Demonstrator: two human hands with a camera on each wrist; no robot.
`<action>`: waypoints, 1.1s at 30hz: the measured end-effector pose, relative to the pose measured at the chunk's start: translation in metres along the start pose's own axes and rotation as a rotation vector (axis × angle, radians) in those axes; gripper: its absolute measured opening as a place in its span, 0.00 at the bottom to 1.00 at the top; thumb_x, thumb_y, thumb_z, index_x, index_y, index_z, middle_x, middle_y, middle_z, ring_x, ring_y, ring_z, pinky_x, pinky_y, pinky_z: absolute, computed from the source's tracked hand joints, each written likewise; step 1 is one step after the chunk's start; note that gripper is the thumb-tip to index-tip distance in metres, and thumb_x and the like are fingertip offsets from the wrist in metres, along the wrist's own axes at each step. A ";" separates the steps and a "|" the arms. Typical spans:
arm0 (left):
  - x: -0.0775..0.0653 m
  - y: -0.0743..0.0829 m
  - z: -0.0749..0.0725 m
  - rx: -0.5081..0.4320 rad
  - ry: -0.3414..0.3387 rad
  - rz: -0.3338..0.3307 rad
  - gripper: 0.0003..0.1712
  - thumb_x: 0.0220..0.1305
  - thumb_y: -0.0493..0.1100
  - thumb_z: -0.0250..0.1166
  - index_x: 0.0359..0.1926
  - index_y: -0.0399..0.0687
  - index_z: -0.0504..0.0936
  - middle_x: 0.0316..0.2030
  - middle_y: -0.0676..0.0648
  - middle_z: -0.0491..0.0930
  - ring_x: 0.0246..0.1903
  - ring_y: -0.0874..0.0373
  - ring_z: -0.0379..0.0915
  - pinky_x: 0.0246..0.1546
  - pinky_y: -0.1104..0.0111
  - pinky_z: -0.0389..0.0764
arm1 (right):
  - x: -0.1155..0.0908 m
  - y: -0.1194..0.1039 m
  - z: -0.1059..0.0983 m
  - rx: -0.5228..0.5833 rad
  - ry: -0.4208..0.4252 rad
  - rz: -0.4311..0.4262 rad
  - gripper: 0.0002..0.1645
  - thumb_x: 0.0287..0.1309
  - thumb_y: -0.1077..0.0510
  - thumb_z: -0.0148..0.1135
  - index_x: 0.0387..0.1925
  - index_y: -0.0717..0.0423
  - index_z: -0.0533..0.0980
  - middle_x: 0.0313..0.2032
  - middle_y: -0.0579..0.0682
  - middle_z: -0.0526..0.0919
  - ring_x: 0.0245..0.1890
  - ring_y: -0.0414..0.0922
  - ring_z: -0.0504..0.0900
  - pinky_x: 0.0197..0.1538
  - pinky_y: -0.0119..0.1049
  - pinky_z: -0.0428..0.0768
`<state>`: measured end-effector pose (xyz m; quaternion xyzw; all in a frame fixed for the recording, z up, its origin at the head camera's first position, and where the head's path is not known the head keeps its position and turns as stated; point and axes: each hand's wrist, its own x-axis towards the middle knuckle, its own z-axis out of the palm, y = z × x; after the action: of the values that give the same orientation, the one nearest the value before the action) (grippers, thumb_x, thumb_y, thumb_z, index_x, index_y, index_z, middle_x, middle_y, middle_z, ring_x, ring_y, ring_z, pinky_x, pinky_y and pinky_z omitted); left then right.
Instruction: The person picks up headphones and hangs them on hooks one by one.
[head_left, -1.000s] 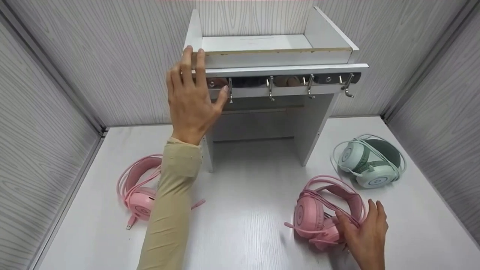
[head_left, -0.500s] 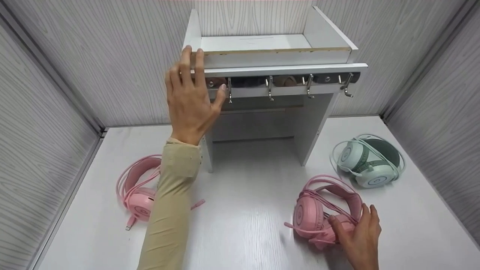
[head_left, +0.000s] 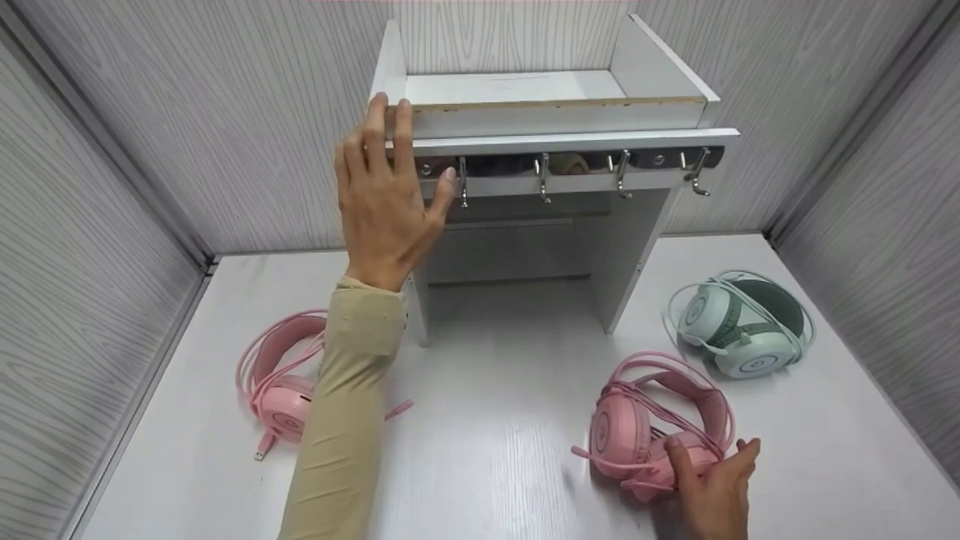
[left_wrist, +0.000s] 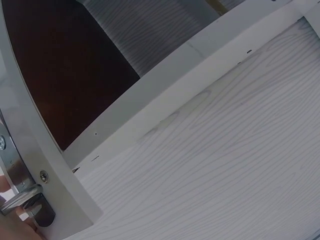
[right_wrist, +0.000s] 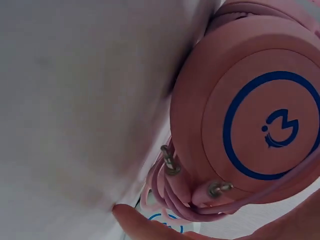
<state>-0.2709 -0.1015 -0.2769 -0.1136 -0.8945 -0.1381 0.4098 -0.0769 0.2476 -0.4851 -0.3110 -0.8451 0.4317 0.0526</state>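
Observation:
My left hand (head_left: 386, 210) rests against the left front of a white shelf rack (head_left: 555, 116), fingers extended over its edge, thumb near the first metal hook (head_left: 464, 184). In the left wrist view, part of that hand (left_wrist: 17, 227) shows behind a hook at the lower left. At the lower right, my right hand (head_left: 716, 484) is at a pink headset (head_left: 621, 435) lying on the table. Its thumb touches the near ear cup and its other fingers spread along the outer side. In the right wrist view, one fingertip (right_wrist: 125, 215) meets the tabletop beside the ear cup (right_wrist: 250, 120).
Another pink headset (head_left: 285, 405) lies at the left, partly behind my left sleeve (head_left: 337, 420). A mint-green headset (head_left: 754, 352) lies behind and right of the near pink one. Several hooks line the rack's front rail. Grey wood-grain walls (head_left: 97, 187) enclose the white table (head_left: 480, 465).
My right hand has shifted left and down around the near ear cup of the right pink headset, its fingers lower now. The headset and my left hand have stayed in place.

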 end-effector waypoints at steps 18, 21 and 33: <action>-0.002 -0.001 0.003 -0.022 0.025 0.006 0.41 0.73 0.60 0.49 0.76 0.37 0.58 0.74 0.33 0.56 0.65 0.38 0.57 0.72 0.53 0.49 | 0.010 0.006 -0.012 -0.282 -0.245 0.056 0.72 0.64 0.20 0.38 0.68 0.78 0.22 0.45 0.84 0.73 0.39 0.72 0.78 0.46 0.65 0.73; -0.002 -0.002 0.002 -0.023 0.023 -0.003 0.42 0.73 0.61 0.48 0.76 0.38 0.58 0.74 0.33 0.56 0.65 0.38 0.57 0.72 0.53 0.49 | 0.011 0.005 -0.012 -0.248 -0.258 0.063 0.74 0.64 0.20 0.40 0.68 0.77 0.19 0.39 0.79 0.76 0.35 0.65 0.77 0.45 0.63 0.73; -0.001 -0.001 0.002 -0.031 0.038 0.002 0.41 0.73 0.60 0.49 0.76 0.38 0.59 0.74 0.34 0.56 0.64 0.39 0.58 0.72 0.53 0.51 | 0.018 0.002 -0.007 0.050 -0.285 0.124 0.68 0.68 0.32 0.47 0.69 0.77 0.19 0.65 0.91 0.45 0.68 0.78 0.54 0.69 0.65 0.55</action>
<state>-0.2722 -0.1018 -0.2793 -0.1183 -0.8842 -0.1536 0.4250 -0.0883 0.2641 -0.4849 -0.2965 -0.8123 0.4948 -0.0869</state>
